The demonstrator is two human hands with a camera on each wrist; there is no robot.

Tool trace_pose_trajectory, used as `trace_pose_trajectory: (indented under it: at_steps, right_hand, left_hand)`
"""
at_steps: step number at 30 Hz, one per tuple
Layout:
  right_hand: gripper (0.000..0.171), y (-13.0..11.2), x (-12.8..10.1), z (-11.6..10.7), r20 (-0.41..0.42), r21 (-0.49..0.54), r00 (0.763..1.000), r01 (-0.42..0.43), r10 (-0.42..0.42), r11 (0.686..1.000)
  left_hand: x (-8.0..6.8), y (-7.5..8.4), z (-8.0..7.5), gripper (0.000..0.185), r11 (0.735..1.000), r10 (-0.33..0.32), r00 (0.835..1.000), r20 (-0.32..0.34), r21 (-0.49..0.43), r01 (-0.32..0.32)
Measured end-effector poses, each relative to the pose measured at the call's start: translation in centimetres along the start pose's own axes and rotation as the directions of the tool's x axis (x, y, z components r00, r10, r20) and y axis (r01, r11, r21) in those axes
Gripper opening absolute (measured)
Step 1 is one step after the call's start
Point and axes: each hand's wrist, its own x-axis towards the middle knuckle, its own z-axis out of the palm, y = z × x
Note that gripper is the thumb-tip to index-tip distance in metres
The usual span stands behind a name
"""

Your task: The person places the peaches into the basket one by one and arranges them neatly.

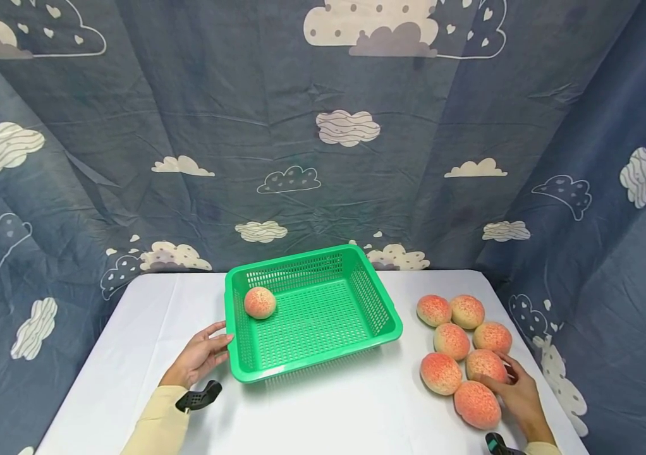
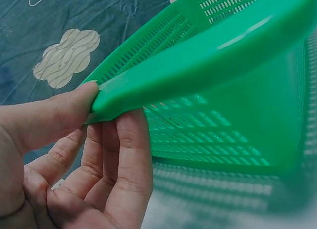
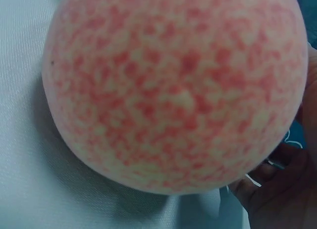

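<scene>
A green perforated basket [image 1: 294, 259] stands on the white table [image 1: 329, 411] with one speckled pink peach [image 1: 259, 302] in its far left corner. My left hand [image 1: 217, 344] pinches the basket's near left corner, and the left wrist view shows the thumb [image 2: 74, 105] on top of the rim [image 2: 208, 56] with the fingers underneath. Several more peaches lie loose at the right. My right hand [image 1: 505, 373] holds one of them [image 1: 485, 363], thumb and fingers round its near side. In the right wrist view a peach [image 3: 173, 90] fills the frame, with fingers [image 3: 277, 189] at the lower right.
Blue cloud-print cloth hangs behind and on both sides of the table. Another peach [image 1: 476, 404] lies just left of my right wrist, and one more [image 1: 440, 373] is beside it. Black wrist mounts [image 1: 200, 397] show on my arms. Bare white cloth stretches between the basket and the peaches.
</scene>
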Motion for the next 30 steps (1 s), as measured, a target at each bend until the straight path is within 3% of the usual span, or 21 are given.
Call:
trace_pose_trajectory:
  at_steps: [9,12,19,22,24,30]
  right_hand:
    - [0.098,-0.7,0.1,-0.1,-0.065,0.055,0.998,-0.01,0.014,0.998]
    - [0.098,-1.0,0.1,-0.1,-0.103,0.03,0.995,0.006,-0.003,1.0]
    - [0.089,-1.9,0.0,-0.5,-0.111,0.085,0.989,0.111,-0.101,0.99]
    - [0.089,-2.2,0.2,-0.6,-0.099,0.061,0.988,0.127,-0.12,0.99]
    - [0.09,-2.0,0.6,-0.5,-0.102,0.029,0.986,0.133,-0.13,0.991]
    - [0.082,-0.9,2.9,0.0,-0.083,0.07,0.965,0.254,-0.248,0.965]
  left_hand:
    - [-0.1,0.2,0.1,0.067,1.0,-0.004,1.0,-0.002,0.01,0.004]
    - [-0.1,0.2,0.1,0.067,1.0,-0.005,1.0,-0.008,0.012,0.005]
    - [0.1,0.1,0.1,0.068,1.0,0.002,1.0,-0.014,0.017,-0.001]
    - [0.2,0.0,0.0,0.067,1.0,0.004,1.0,-0.013,0.019,-0.004]
    - [0.1,0.0,0.1,0.067,1.0,0.005,1.0,-0.014,0.022,-0.005]
    - [0.0,0.0,0.1,0.068,1.0,0.001,0.999,-0.033,0.031,0.001]
